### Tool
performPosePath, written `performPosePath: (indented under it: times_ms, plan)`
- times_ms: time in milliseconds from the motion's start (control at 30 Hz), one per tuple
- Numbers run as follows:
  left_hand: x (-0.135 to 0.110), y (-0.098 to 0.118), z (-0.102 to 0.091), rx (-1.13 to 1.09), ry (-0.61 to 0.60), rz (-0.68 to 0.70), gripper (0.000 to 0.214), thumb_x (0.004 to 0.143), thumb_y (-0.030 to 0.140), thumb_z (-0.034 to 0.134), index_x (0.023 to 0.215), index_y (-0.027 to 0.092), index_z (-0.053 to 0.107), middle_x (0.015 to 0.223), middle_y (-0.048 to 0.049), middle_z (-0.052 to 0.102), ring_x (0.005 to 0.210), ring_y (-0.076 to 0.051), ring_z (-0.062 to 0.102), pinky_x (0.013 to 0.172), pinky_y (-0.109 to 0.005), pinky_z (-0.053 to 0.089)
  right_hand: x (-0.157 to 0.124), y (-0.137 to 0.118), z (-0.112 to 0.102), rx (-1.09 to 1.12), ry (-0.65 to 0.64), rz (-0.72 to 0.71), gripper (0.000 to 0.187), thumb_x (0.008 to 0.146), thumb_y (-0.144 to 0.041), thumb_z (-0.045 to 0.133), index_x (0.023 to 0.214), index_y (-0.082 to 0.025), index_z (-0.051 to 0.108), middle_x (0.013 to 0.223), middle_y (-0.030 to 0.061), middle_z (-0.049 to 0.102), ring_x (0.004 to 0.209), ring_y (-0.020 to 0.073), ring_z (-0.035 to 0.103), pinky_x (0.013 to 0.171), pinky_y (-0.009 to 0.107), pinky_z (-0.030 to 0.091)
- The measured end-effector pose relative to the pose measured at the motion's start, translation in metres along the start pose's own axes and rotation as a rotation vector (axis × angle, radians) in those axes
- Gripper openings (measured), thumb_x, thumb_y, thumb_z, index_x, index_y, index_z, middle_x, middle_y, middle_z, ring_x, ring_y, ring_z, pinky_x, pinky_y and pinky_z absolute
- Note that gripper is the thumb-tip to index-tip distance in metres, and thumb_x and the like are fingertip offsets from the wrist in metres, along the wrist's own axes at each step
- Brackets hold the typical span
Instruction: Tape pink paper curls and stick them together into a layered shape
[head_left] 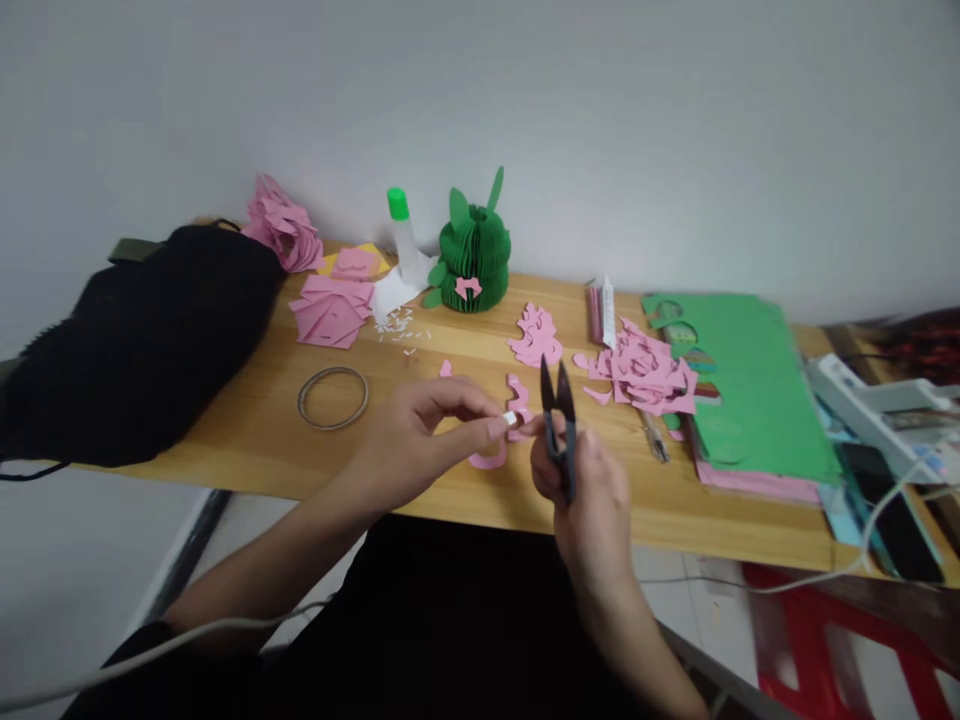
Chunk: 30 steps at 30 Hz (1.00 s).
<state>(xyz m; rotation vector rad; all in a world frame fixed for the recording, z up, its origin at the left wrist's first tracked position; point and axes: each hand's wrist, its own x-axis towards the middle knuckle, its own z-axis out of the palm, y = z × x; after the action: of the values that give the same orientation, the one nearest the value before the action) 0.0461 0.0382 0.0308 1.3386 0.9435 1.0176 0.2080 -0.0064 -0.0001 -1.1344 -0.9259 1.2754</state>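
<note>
- Wooden table against our white wall, pink paper scraps scattered
- Our left hand pinches a small white strip between fingertips
- Our right hand is closed round black snips — blades parted

Tiny white piece between blurred hands, unidentifiable; snips' handle hidden in right palm

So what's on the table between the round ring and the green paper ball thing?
Bare wood, plus tiny white paper snips near the green paper ball; ring.

Black snips, pink paper pieces
</note>
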Motion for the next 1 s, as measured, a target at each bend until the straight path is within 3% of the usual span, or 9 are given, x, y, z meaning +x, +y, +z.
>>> performPosePath:
  times_ms: [133,333,600,1000]
  plan:
    - [0.003,-0.002,0.003,-0.038,0.084,0.04,0.01,0.078,0.017,0.068,0.068,0.019,0.071,0.069,0.0017,0.07,0.07,-0.011,0.063,0.072,-0.023,0.05,-0.01,0.009,-0.004,-0.062,-0.003,0.036,0.044,0.09,-0.059,0.053,0.08,-0.018,0.068,0.057,-0.0056,0.032,0.048,0.0087,0.026,0.042,0.021,0.021]
    - [0.005,-0.001,0.004,0.025,0.084,0.08,0.01,0.08,0.018,0.066,0.072,0.019,0.072,0.073,-0.0008,0.073,0.073,-0.014,0.065,0.074,-0.027,0.052,-0.01,0.002,-0.004,-0.2,-0.04,0.008,0.04,0.087,-0.057,0.059,0.079,-0.02,0.072,0.055,-0.0063,0.029,0.048,0.0093,0.022,0.044,0.023,0.024]
    - [0.005,0.0,0.004,0.089,0.111,0.092,0.012,0.079,0.018,0.065,0.069,0.018,0.071,0.07,0.0001,0.071,0.071,-0.013,0.062,0.071,-0.025,0.049,-0.01,0.002,-0.007,-0.285,-0.013,-0.024,0.041,0.088,-0.056,0.058,0.079,-0.02,0.076,0.049,-0.0039,0.04,0.045,0.0112,0.035,0.046,0.026,0.037]
    - [0.006,0.0,0.006,0.108,0.101,0.043,0.011,0.077,0.017,0.065,0.067,0.018,0.07,0.068,0.0009,0.071,0.066,-0.012,0.06,0.067,-0.026,0.047,-0.01,0.0,-0.012,-0.323,0.01,-0.038,0.038,0.088,-0.054,0.06,0.079,-0.021,0.078,0.046,-0.0023,0.044,0.047,0.0145,0.048,0.044,0.026,0.038]
